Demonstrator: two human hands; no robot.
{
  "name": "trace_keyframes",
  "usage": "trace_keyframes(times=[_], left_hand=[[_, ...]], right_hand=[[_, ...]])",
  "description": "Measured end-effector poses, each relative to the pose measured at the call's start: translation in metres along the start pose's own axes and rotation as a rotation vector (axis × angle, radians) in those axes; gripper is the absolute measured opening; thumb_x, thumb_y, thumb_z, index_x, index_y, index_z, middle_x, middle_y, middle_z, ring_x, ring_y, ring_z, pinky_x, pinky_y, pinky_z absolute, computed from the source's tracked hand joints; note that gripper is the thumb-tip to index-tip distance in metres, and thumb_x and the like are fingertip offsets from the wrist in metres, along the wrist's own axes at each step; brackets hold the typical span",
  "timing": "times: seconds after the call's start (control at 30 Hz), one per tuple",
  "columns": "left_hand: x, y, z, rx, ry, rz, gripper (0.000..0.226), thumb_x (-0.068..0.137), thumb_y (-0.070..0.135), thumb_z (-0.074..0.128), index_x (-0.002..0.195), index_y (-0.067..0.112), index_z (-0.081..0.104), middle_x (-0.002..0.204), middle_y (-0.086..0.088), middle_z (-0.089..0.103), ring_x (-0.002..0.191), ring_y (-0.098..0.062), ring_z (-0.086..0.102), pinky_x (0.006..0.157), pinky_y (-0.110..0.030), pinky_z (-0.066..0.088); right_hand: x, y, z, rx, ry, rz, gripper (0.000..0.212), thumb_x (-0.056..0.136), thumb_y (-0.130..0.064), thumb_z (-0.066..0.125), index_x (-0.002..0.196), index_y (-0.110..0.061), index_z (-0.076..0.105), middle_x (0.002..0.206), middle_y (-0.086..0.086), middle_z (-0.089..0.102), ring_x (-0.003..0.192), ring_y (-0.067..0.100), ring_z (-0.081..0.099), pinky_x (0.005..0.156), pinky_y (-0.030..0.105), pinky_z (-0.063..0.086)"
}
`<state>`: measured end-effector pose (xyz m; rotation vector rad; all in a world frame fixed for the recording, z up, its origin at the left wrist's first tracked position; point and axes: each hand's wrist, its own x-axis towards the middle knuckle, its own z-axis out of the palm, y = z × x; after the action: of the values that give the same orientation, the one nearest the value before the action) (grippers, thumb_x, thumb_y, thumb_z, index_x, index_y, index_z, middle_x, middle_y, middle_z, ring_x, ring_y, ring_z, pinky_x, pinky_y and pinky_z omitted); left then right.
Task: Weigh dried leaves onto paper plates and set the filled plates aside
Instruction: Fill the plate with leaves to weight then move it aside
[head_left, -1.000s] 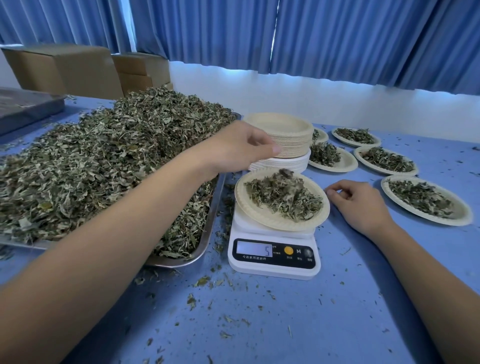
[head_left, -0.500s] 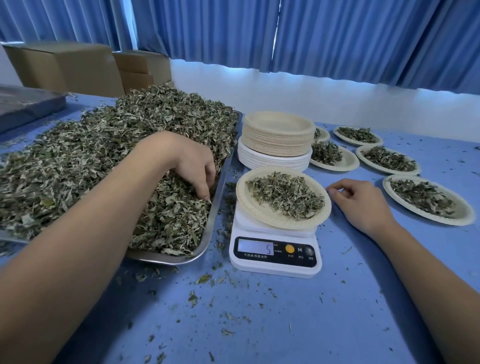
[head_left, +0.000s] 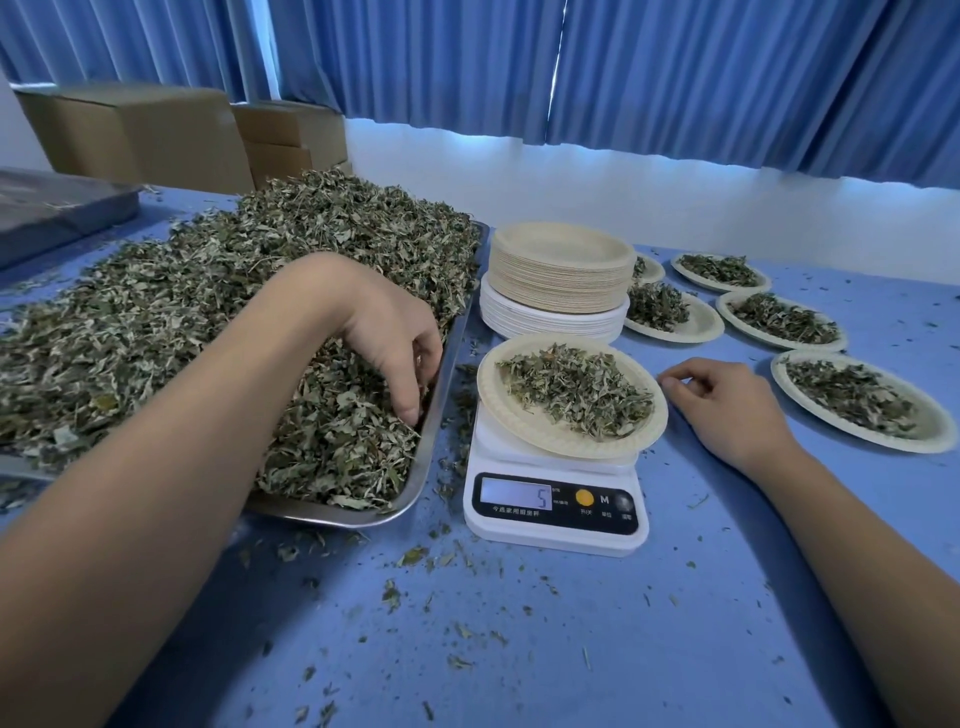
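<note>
A tan paper plate (head_left: 498, 415) of dried leaves (head_left: 576, 389) sits level on the white scale (head_left: 556, 525) reading 5, with the loose leaf heap (head_left: 156, 332) at its nine o'clock, stacked empty plates (head_left: 558, 270) at twelve, and five filled plates (head_left: 704, 327) toward two.

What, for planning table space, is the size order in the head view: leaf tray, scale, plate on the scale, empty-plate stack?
1. Leaf tray, largest.
2. Plate on the scale and scale: alike; the plate hides part of it.
3. Empty-plate stack: looks narrowest, but farther off, so unsure.

L hand (head_left: 395, 338) wrist bent, fingers pointing down, R hand (head_left: 722, 405) palm down, fingers loosely curled
</note>
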<state>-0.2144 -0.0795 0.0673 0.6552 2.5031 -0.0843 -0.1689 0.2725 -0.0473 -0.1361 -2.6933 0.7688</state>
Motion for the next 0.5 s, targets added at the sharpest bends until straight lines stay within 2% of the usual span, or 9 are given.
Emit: trace_keyframes(times=[0.07,0.2,0.33,0.43,0.5], left_hand=[[0.002,0.003,0.004,0.034,0.014,-0.023,0.045,0.069,0.035,0.089,0.105,0.021,0.066,0.099,0.006,0.065,0.088,-0.013,0.061,0.091,-0.037,0.053],[0.011,0.001,0.021,-0.008,0.095,-0.035,0.036,0.073,0.021,0.084,0.098,0.014,0.06,0.089,0.0,0.06,0.075,-0.018,0.052,0.07,-0.032,0.045],[0.016,-0.007,0.042,-0.116,0.233,0.034,0.024,0.078,0.011,0.077,0.085,0.013,0.054,0.083,-0.002,0.057,0.072,-0.02,0.049,0.068,-0.034,0.042],[0.019,-0.012,0.048,-0.149,0.376,0.009,0.028,0.078,0.008,0.077,0.076,0.021,0.052,0.08,0.0,0.059,0.068,-0.018,0.052,0.059,-0.031,0.041],[0.021,-0.012,0.05,-0.188,0.474,-0.008,0.028,0.079,0.007,0.077,0.077,0.026,0.056,0.086,-0.002,0.064,0.072,-0.019,0.06,0.061,-0.033,0.049]], right_hand=[[0.0,0.0,0.0,0.0,-0.001,-0.003,0.015,0.098,-0.028,0.064,0.089,-0.033,0.074,0.06,0.005,0.065,0.062,0.02,0.061,0.055,0.032,0.044],[-0.001,-0.001,0.0,-0.004,-0.007,-0.007,0.016,0.098,-0.027,0.063,0.088,-0.032,0.074,0.06,0.007,0.064,0.062,0.02,0.06,0.052,0.03,0.039],[-0.001,-0.002,-0.001,-0.006,-0.012,0.002,0.016,0.099,-0.027,0.062,0.089,-0.031,0.074,0.06,0.007,0.064,0.062,0.02,0.06,0.053,0.03,0.039],[-0.003,-0.004,-0.002,-0.005,-0.011,0.004,0.015,0.099,-0.027,0.063,0.091,-0.029,0.075,0.062,0.006,0.066,0.065,0.02,0.061,0.056,0.032,0.044],[-0.004,-0.004,-0.003,0.0,-0.01,0.003,0.015,0.099,-0.027,0.063,0.091,-0.028,0.075,0.063,0.006,0.067,0.066,0.02,0.061,0.059,0.033,0.046]])
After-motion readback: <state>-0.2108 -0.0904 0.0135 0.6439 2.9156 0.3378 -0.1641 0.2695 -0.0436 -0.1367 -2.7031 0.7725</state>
